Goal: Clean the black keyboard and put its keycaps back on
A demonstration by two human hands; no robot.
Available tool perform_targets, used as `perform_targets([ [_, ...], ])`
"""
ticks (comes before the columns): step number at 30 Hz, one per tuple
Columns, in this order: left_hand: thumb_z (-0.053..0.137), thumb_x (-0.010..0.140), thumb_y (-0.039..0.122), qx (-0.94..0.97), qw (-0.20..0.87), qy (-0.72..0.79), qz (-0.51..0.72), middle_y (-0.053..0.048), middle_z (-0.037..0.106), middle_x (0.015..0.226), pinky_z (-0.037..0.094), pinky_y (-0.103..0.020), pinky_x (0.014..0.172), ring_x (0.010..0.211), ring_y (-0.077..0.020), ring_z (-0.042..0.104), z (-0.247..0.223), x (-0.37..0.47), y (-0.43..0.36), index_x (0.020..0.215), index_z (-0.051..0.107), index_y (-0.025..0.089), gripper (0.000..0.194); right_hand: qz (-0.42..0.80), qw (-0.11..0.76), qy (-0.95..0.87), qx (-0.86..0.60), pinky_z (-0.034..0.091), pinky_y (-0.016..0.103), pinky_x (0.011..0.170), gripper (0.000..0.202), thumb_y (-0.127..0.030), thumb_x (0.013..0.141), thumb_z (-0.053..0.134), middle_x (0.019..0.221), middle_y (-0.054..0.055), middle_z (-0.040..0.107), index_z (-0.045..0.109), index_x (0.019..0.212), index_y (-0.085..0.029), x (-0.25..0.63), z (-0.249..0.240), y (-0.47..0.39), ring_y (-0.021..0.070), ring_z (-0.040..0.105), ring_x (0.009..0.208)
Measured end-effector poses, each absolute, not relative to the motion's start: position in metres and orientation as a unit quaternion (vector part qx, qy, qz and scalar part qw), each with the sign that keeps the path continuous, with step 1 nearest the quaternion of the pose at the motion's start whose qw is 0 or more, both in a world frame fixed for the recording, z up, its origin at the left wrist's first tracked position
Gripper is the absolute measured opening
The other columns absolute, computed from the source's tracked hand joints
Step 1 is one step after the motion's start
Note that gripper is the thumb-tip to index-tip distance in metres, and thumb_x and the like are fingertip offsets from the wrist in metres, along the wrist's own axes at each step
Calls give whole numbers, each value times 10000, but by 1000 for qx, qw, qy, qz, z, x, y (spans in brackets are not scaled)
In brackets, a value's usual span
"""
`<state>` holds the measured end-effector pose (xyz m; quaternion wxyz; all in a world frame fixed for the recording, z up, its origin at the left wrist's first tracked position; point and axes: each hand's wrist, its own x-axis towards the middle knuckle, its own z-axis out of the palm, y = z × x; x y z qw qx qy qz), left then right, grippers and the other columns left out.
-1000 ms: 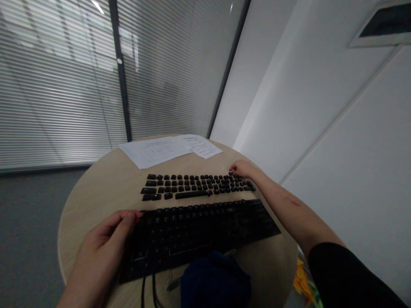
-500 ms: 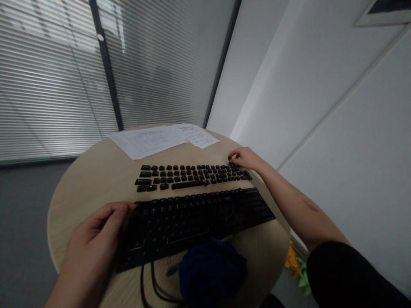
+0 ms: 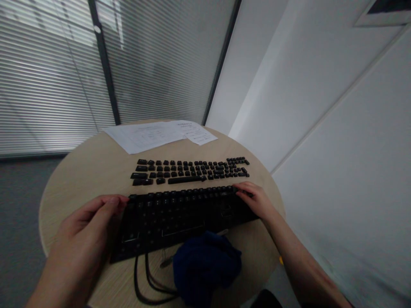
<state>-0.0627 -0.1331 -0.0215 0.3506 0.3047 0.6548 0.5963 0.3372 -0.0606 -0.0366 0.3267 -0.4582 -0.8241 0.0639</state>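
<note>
A black keyboard (image 3: 184, 222) lies at a slant on the table, with keycaps on its top rows and many bare key positions lower down. My left hand (image 3: 86, 231) pinches its upper left corner between thumb and fingers. Over the upper right part of the keyboard, my right hand (image 3: 255, 199) has its fingers closed on a small black keycap, mostly hidden by the fingertips. Behind the keyboard, loose black keycaps (image 3: 180, 168) lie in rows, among them a long space bar (image 3: 184, 180).
Printed papers (image 3: 150, 134) lie at the far side of the round wooden table (image 3: 75, 171). A dark blue cloth (image 3: 205, 267) sits in front of the keyboard, beside a looped black cable (image 3: 137, 278). A white wall stands close on the right.
My right hand has come from the far right end of the loose keycaps back to the keyboard's upper right part. My left hand stays at the keyboard's corner; the view has shifted slightly.
</note>
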Motion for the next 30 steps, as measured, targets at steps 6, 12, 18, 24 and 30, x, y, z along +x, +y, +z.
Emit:
perform_targets([
  [6, 734, 685, 468, 314, 382, 625, 604, -20, 695, 767, 426, -226, 493, 639, -157, 601, -17, -60, -135, 795, 733, 241, 253, 67, 333, -803, -489, 576, 345, 710, 217, -295, 904, 697, 952, 59, 779, 749, 1108, -243, 344, -52, -57, 206, 699, 774],
  [12, 728, 752, 464, 311, 389, 607, 619, -6, 722, 841, 473, -268, 535, 702, -175, 655, -24, -61, -135, 807, 719, 293, 180, 49, 302, -836, -455, 580, 385, 840, 155, -280, 944, 665, 992, 49, 787, 784, 1043, -285, 343, -50, -54, 225, 728, 917],
  [18, 652, 826, 514, 335, 368, 626, 600, -32, 724, 847, 475, -295, 526, 750, -216, 687, -27, -62, -133, 794, 693, 319, 202, 46, 299, -849, -433, 589, 412, 863, 187, -271, 963, 647, 1020, 55, 797, 792, 1077, -298, 343, -50, -53, 232, 735, 948],
  [24, 654, 835, 525, 332, 377, 619, 603, -18, 750, 913, 523, -313, 570, 862, -239, 718, -32, -65, -133, 830, 701, 345, 187, 40, 299, -858, -415, 581, 422, 876, 193, -271, 976, 638, 1022, 49, 799, 794, 1083, -304, 342, -51, -52, 234, 728, 961],
  [30, 741, 752, 467, 307, 383, 620, 612, -5, 747, 851, 494, -286, 509, 746, -208, 694, -33, -67, -132, 821, 710, 301, 182, 8, 289, -864, -412, 566, 416, 863, 195, -276, 970, 640, 1029, 70, 755, 809, 1062, -306, 340, -48, -53, 232, 695, 964],
])
